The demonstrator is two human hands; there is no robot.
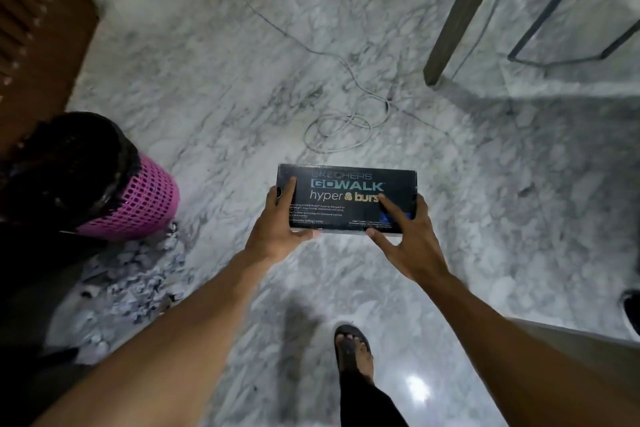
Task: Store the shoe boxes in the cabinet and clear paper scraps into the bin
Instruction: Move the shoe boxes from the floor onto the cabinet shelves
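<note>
A black shoe box (pixel 346 184) with "GO WALK hyper burst" printed on its lid is held level above the marble floor, between both hands. My left hand (pixel 277 229) grips its left end, thumb under the near edge and fingers on the lid. My right hand (pixel 408 236) holds the right end with fingers spread over the lid and side. A pink mesh bin (pixel 138 204) lined with a black bag stands at the left. Paper scraps (pixel 131 281) lie in a heap on the floor just in front of the bin.
A brown louvred wooden door (pixel 34 28) fills the top left corner. A white cable (pixel 346 128) lies coiled on the floor ahead. A table leg (pixel 460 17) and a dark metal frame (pixel 571 38) stand at the upper right. My sandalled foot (pixel 353 350) is below the box.
</note>
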